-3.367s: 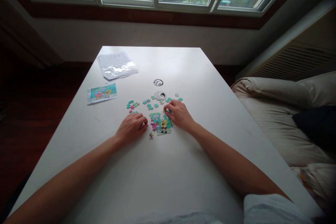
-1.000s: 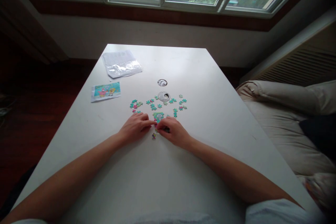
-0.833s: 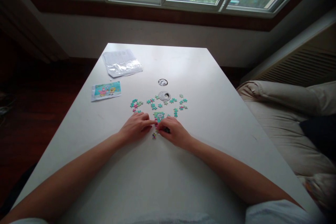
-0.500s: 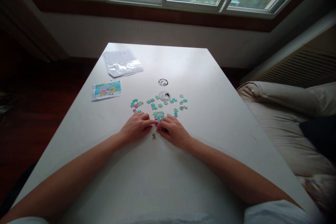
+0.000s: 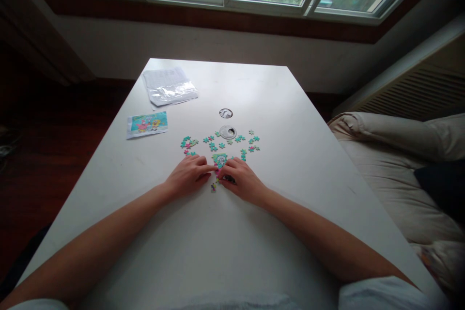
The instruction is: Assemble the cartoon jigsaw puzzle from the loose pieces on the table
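A partly assembled cartoon jigsaw puzzle (image 5: pixel 220 159) lies on the white table (image 5: pixel 225 232), with only its far end showing past my fingers. My left hand (image 5: pixel 187 175) is curled, its fingertips pressed against the puzzle's left edge. My right hand (image 5: pixel 240 179) covers the puzzle's near part, fingers bent and pinched where they meet the left fingertips. What they pinch is too small to make out. One loose piece (image 5: pixel 213 186) lies just below the fingertips. Several teal and pink loose pieces (image 5: pixel 217 145) are scattered beyond the hands.
A small reference picture (image 5: pixel 147 124) lies at the left, a crumpled clear plastic bag (image 5: pixel 170 87) farther back. A round cable hole (image 5: pixel 225 113) and its cap (image 5: pixel 227 131) sit mid-table. A beige cushioned seat (image 5: pixel 392 164) adjoins the right edge. Windows run along the far wall.
Since 3.4 s ago my right hand came down from the puzzle's far right corner to its near left edge, meeting my left fingertips. Over the last second both hands barely move.
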A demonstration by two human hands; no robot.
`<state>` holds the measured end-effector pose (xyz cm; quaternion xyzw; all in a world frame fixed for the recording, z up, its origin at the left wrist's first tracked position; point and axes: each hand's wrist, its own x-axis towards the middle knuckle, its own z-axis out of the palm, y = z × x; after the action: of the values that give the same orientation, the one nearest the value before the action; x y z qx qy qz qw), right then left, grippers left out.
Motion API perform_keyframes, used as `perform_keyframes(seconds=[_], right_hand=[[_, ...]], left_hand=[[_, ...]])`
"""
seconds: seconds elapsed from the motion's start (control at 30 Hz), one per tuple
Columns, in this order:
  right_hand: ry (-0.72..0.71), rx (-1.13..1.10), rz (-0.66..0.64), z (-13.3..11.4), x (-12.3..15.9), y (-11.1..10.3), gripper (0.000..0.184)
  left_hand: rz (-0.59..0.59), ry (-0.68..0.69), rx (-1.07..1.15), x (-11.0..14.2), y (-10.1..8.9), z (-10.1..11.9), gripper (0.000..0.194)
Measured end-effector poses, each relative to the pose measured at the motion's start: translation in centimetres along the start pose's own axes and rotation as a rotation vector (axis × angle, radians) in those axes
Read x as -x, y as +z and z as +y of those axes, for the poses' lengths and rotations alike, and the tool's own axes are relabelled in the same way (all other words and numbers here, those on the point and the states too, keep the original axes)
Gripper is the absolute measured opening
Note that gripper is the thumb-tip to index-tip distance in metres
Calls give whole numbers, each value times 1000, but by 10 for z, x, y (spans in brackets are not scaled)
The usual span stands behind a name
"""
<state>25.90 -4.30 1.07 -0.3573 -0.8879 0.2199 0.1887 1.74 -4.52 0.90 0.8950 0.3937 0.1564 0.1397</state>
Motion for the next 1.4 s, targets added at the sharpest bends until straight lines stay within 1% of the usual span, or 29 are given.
perform_keyframes(seconds=[0.13, 0.23, 0.33, 0.47, 0.53, 0.6, 0.73, 0.87, 1.07, 1.17, 1.3, 1.4], right_hand=[[-10, -18, 13, 2, 1, 2, 5], [-52, -16, 47, 5, 2, 1, 6], [-157, 10, 75, 8, 5, -4, 10], [-341, 112, 47, 9, 7, -12, 14], [-400, 167, 35, 7, 8, -13, 15], [-427, 207, 32, 4, 8, -13, 15], [-442, 242, 22, 2, 8, -8, 17], [-418, 277, 20, 1, 7, -5, 19], [-453, 363, 13, -4, 5, -4, 16], [-449, 386, 7, -6, 6, -2, 17], [-415, 354, -13, -4, 7, 0, 16], [-409, 276, 13, 3, 8, -1, 19]], left_hand=[[-1, 0, -8, 0, 0, 0, 32], [0, 0, -12, 1, 0, -1, 32], [7, 0, -8, 1, -1, -2, 32], [14, -7, -11, 1, -1, -2, 31], [11, -10, -19, 2, -1, -2, 32], [10, -9, -26, 2, 0, -2, 31], [7, -7, -26, 2, 1, -3, 30], [9, -7, -27, 2, 0, -3, 30], [18, -9, -22, 2, 0, -3, 30], [18, -11, -24, 2, 0, -2, 30], [12, -8, -45, 1, -1, -1, 29], [9, -2, -107, 1, -5, 4, 26]])
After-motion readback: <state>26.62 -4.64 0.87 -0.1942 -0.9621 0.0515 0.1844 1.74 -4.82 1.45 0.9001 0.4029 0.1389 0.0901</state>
